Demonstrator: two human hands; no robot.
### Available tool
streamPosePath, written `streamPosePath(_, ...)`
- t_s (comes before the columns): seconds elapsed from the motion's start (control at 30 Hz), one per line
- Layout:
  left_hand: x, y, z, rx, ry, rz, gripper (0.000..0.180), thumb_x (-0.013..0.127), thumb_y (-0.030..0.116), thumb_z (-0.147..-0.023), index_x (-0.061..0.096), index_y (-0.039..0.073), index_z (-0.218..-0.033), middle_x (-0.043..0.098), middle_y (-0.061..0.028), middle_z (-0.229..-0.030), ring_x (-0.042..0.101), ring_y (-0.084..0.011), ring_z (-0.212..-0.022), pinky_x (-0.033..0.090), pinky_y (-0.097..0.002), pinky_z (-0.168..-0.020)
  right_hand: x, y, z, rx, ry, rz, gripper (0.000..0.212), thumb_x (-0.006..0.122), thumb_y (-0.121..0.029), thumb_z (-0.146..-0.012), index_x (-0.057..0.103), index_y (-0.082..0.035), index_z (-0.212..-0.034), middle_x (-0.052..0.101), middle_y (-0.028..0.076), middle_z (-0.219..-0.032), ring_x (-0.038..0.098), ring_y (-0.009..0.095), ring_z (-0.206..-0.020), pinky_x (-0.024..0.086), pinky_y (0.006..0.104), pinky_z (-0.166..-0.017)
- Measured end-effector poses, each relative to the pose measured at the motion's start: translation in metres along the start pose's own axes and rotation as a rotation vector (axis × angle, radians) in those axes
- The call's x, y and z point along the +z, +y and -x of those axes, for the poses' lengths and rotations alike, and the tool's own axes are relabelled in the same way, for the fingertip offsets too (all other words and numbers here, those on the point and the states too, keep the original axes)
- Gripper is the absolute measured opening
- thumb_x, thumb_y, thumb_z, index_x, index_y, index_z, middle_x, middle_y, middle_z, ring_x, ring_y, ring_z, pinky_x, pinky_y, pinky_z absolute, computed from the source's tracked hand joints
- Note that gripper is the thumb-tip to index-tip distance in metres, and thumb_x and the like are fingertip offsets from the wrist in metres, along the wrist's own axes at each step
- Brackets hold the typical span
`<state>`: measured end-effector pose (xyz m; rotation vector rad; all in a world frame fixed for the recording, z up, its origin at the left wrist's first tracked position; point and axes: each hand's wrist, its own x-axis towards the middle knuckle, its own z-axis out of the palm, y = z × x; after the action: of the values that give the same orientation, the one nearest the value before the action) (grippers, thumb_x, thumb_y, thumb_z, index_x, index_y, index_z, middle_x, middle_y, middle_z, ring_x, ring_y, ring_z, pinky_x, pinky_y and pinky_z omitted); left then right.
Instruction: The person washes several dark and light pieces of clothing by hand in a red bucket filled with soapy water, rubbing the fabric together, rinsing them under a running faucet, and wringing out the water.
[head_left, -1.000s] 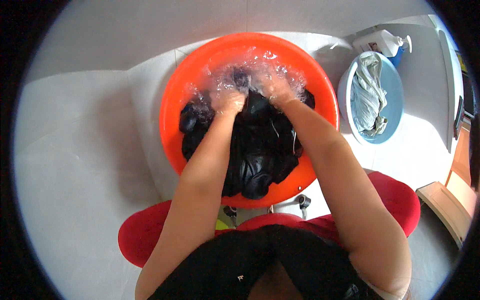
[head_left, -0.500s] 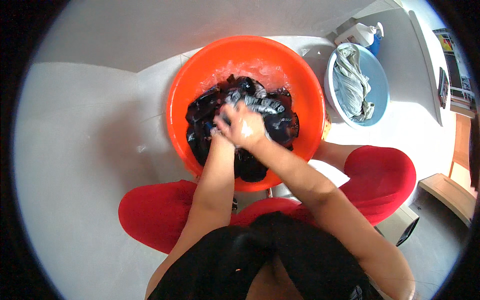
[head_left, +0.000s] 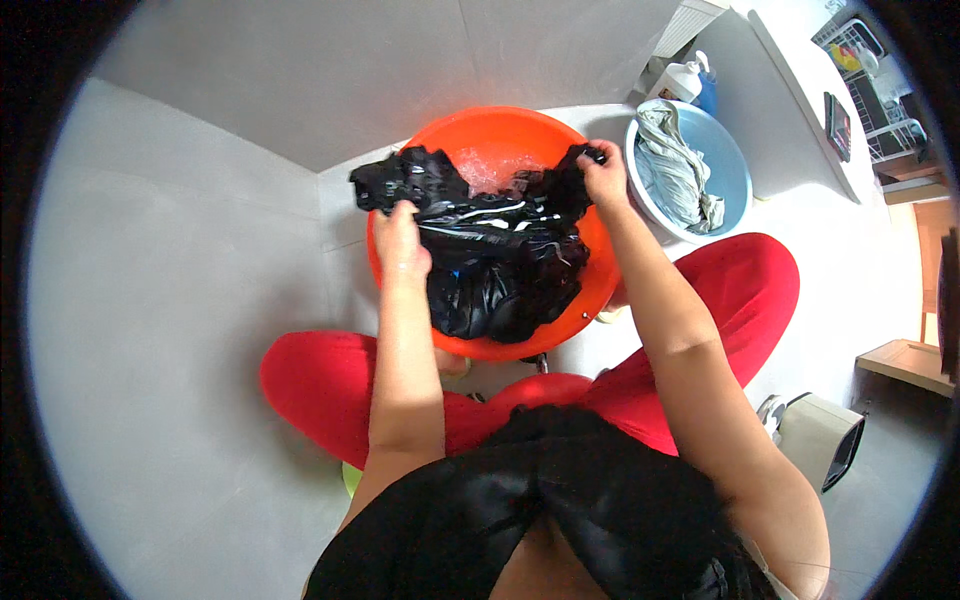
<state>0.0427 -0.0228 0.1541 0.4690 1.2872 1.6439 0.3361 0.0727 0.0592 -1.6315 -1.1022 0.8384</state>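
A wet black garment is stretched across the orange basin, its lower part down in the basin. On the left, my left hand is closed on a bunched part of the cloth that hangs over the basin's left rim. My right hand grips another end of it at the right rim, raised a little. Soapy-looking water shows at the basin's far side. The garment's exact type is hard to tell.
A pale blue basin holding a grey-green cloth stands to the right. Behind it is a white pump bottle. A phone lies on a white ledge, and a beige bin sits at the lower right.
My hands were together over the bunched garment in the basin's middle. They have moved apart to left and right, lifting and spreading the black cloth between them.
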Motion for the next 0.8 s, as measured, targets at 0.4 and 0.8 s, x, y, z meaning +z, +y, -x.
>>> streamPosePath(0.4,-0.069,-0.052,0.070,-0.206,0.007,-0.633,0.036,0.055,0.011,-0.073,0.054,-0.004,-0.106,0.063,-0.0150,-0.095,0.062,-0.0293,-0.088,0.049,-0.0386,-0.083,-0.004,0.005,0.073,0.288,0.097,0.007,0.051,0.070,-0.026,-0.075,0.049,-0.006,-0.117,0.059,0.019,-0.113,0.055,0.032,-0.109,0.042,0.0388,-0.094)
streamPosePath(0.8,-0.006,-0.025,0.132,-0.312,-0.117,-1.960,0.092,0.063,0.056,-0.073,0.034,-0.005,-0.136,0.020,-0.0226,-0.146,0.025,-0.0368,-0.132,0.030,-0.0468,-0.105,0.011,-0.036,0.149,0.140,-0.579,0.725,0.059,0.057,-0.003,-0.078,0.031,-0.014,-0.131,0.033,0.027,-0.128,0.056,0.043,-0.105,0.048,0.0467,-0.087)
